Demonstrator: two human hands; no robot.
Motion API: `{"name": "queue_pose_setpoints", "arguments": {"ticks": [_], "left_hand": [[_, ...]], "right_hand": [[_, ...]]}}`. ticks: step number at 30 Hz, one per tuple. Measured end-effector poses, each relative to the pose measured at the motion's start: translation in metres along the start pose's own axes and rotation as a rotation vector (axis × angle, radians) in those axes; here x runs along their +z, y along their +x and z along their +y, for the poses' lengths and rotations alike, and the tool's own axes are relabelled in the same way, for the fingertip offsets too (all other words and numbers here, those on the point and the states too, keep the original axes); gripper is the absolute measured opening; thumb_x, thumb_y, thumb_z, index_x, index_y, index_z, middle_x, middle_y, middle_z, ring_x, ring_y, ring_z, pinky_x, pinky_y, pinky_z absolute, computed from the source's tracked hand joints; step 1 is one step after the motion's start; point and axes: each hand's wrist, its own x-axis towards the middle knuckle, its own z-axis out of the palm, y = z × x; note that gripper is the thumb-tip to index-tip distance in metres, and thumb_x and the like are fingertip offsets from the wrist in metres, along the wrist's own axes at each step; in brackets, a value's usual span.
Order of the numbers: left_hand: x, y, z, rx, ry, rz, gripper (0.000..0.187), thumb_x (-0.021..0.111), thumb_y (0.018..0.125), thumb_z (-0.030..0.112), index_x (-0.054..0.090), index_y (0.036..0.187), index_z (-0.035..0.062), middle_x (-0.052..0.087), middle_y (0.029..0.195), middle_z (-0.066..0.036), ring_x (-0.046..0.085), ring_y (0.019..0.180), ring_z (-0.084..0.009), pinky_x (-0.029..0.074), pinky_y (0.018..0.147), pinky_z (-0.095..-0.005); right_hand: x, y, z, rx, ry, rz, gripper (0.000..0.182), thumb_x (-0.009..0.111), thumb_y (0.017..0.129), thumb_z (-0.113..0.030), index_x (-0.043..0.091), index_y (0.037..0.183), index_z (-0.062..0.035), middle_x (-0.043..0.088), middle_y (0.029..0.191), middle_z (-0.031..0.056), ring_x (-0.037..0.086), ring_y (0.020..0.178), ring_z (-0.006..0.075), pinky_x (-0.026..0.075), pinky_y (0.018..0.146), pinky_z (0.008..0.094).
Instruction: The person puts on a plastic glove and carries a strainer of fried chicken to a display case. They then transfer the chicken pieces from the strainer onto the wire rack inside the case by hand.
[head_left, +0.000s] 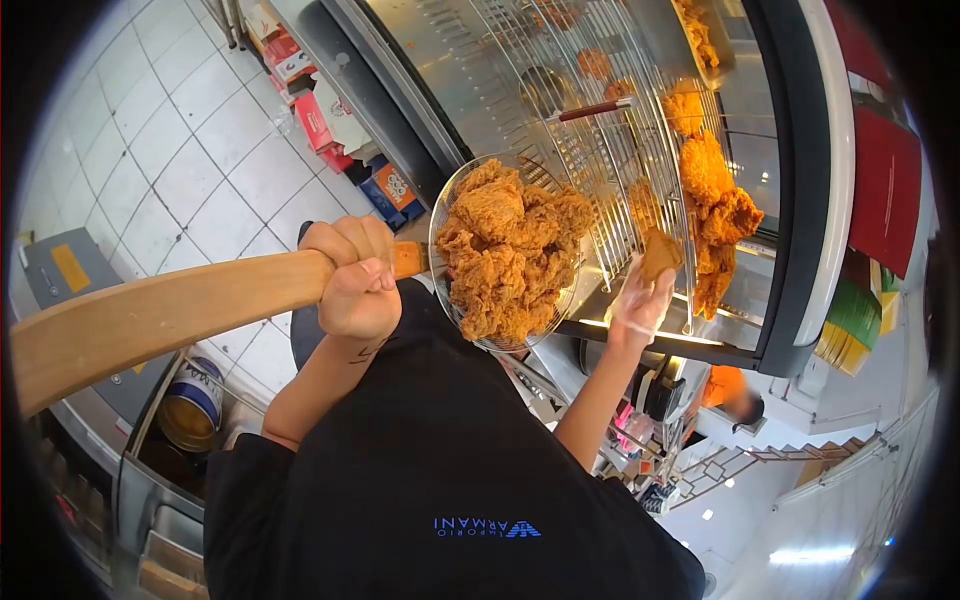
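Note:
My left hand [355, 270] is wrapped round the wooden handle [190, 310] of a wire strainer. Heaped in the strainer [448, 185] are several pieces of crispy fried chicken [515, 245]. To the right, my right hand [640, 300], in a clear plastic glove, grips a brown piece of fried chicken [660, 254] inside the display cabinet. Close to that hand, more fried chicken [712, 200] lies along the wire racks [615, 170]. The underside of the held piece is hidden by my fingers.
The cabinet's dark and white frame [800, 200] borders the right hand. A red-handled tool [595, 110] lies on the racks. Boxes [325, 120] stand at upper left, a large tin [190, 405] at lower left. Another person [730, 390] is in the background.

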Motion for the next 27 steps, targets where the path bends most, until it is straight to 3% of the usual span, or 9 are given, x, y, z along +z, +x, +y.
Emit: {"name": "queue_pose_setpoints", "arguments": {"ticks": [4, 7, 15, 23, 25, 27], "left_hand": [[0.002, 0.002, 0.0, 0.004, -0.002, -0.028, 0.015, 0.049, 0.066, 0.001, 0.037, 0.064, 0.0103, 0.038, 0.053, -0.002, 0.032, 0.045, -0.0127, 0.033, 0.044, -0.0251], [0.007, 0.002, 0.001, 0.013, 0.031, -0.042, 0.015, 0.048, 0.066, 0.001, 0.037, 0.064, 0.0103, 0.038, 0.053, -0.002, 0.032, 0.045, -0.0127, 0.033, 0.044, -0.025], [0.01, 0.001, 0.002, 0.01, 0.038, -0.052, 0.015, 0.047, 0.066, 0.001, 0.036, 0.064, 0.0104, 0.038, 0.053, -0.002, 0.031, 0.045, -0.0127, 0.032, 0.044, -0.0251], [0.013, 0.003, 0.0, 0.012, 0.05, -0.029, 0.015, 0.048, 0.067, 0.001, 0.036, 0.065, 0.0106, 0.038, 0.054, -0.002, 0.031, 0.044, -0.0126, 0.031, 0.044, -0.025], [0.015, 0.003, 0.001, 0.016, 0.056, -0.028, 0.015, 0.048, 0.067, 0.002, 0.036, 0.065, 0.0107, 0.037, 0.054, -0.002, 0.03, 0.044, -0.0124, 0.031, 0.044, -0.025], [0.016, 0.004, 0.001, 0.015, 0.062, -0.008, 0.015, 0.048, 0.067, 0.002, 0.036, 0.065, 0.0109, 0.037, 0.053, -0.002, 0.03, 0.044, -0.0123, 0.031, 0.044, -0.025]], "right_hand": [[-0.011, 0.055, -0.001, -0.038, 0.005, -0.097, 0.042, 0.06, 0.095, -0.023, 0.051, 0.13, -0.001, 0.057, 0.127, 0.0119, 0.054, 0.118, 0.022, 0.047, 0.103, 0.0316], [-0.003, 0.093, 0.008, -0.195, -0.08, -0.136, 0.037, 0.053, 0.099, -0.019, 0.052, 0.13, -0.0004, 0.055, 0.132, 0.0146, 0.053, 0.121, 0.024, 0.045, 0.104, 0.0323], [0.009, 0.17, 0.013, -0.403, -0.382, -0.094, 0.034, 0.053, 0.098, -0.017, 0.055, 0.127, 0.0005, 0.056, 0.131, 0.0156, 0.053, 0.122, 0.0253, 0.044, 0.103, 0.0338], [-0.038, 0.145, 0.017, -0.474, -1.471, -0.095, 0.032, 0.052, 0.097, -0.014, 0.058, 0.124, 0.0013, 0.057, 0.13, 0.0166, 0.053, 0.122, 0.0266, 0.043, 0.102, 0.0354], [-0.036, 0.116, 0.018, -0.529, -1.512, -0.108, 0.031, 0.052, 0.097, -0.014, 0.058, 0.123, 0.0016, 0.058, 0.13, 0.0169, 0.053, 0.122, 0.027, 0.043, 0.102, 0.0358], [-0.004, 0.069, 0.011, -0.621, -1.317, -0.162, 0.028, 0.053, 0.095, -0.011, 0.062, 0.119, 0.0016, 0.061, 0.125, 0.0169, 0.056, 0.12, 0.0281, 0.042, 0.101, 0.0372]]}}
